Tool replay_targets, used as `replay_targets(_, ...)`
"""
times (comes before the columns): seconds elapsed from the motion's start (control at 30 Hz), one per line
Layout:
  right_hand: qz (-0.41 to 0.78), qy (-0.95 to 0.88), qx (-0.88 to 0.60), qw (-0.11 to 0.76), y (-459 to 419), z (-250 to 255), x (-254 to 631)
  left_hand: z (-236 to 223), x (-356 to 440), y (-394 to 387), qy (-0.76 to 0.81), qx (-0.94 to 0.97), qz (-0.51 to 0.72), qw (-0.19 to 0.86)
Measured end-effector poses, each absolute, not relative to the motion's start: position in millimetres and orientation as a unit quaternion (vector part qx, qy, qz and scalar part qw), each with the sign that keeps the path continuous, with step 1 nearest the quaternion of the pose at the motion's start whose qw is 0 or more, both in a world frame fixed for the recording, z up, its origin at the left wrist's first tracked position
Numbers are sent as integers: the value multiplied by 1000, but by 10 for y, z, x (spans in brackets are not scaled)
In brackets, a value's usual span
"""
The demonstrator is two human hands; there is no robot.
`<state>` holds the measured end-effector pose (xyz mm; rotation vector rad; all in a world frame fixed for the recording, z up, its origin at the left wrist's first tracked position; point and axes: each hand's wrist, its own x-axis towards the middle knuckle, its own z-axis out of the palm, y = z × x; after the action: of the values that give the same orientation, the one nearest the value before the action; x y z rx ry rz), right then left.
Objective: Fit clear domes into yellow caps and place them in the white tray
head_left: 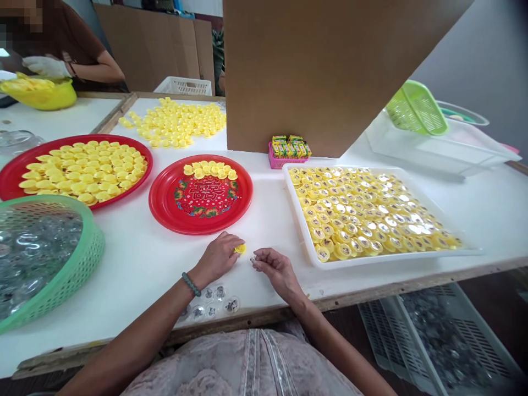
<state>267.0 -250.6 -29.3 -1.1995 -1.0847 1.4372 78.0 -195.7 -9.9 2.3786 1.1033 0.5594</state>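
My left hand [219, 256] pinches a small round yellow plastic piece [240, 249] just above the white table. Close by on the right, my right hand [275, 270] holds a small clear disc [253, 259] with a dark print between thumb and fingertips. The two hands are a short gap apart. Several clear discs with printed pictures [212, 311] lie below my left wrist at the table's front edge. Behind my left hand, a red tray [165, 214] with a printed pattern carries a cluster of yellow pieces [210, 169] along its far side.
A white tray [303, 220] of yellow pieces with printed discs stands right. At left are a green basket [93, 247] of clear parts and a red tray [149, 159] of yellow pieces. A cardboard panel [309, 71] rises behind a pink basket [284, 163]. A gloved co-worker sits far left.
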Motion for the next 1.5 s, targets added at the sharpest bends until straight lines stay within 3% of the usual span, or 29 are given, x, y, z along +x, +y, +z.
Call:
replay_targets(0.1, 626, -380, -466, 496, -2510, -235, 2657, 14, 784, -2065, 430, 814, 281, 270)
replay_targets(0.33, 680, -311, -414, 520, -2500, -231, 2625, 1, 1038, -2385, 496, 615, 387, 476)
replay_targets(0.7, 654, -362, -447, 492, -2514, -210, 2622, -37, 1067, -2407, 542, 519, 402, 526)
replay_targets(0.77, 612, -418, -466, 483, -2522, -219, 2638, -43, 1054, -2407, 535, 499, 402, 551)
replay_targets(0.93, 373, -675, -466, 434, -2582, -264, 2668, -77, 986, -2433, 514, 465, 379, 614)
replay_targets(1.1, 283, -771, -422, 383, -2612, -288, 2651, -140, 898, -2465, 494, 453, 357, 650)
replay_targets(1.2, 248, -776, -449, 366, -2550, -263, 2679, -122, 814, -2411, 507, 510, 349, 601)
replay_targets(1.37, 230, -766, -507, 321, -2343, -188, 2763, -45, 716, -2245, 566, 692, 281, 349)
replay_targets(1.5, 246, -790, -484, 284, -2193, -138, 2803, -121, 774, -2132, 525, 759, 241, 300)
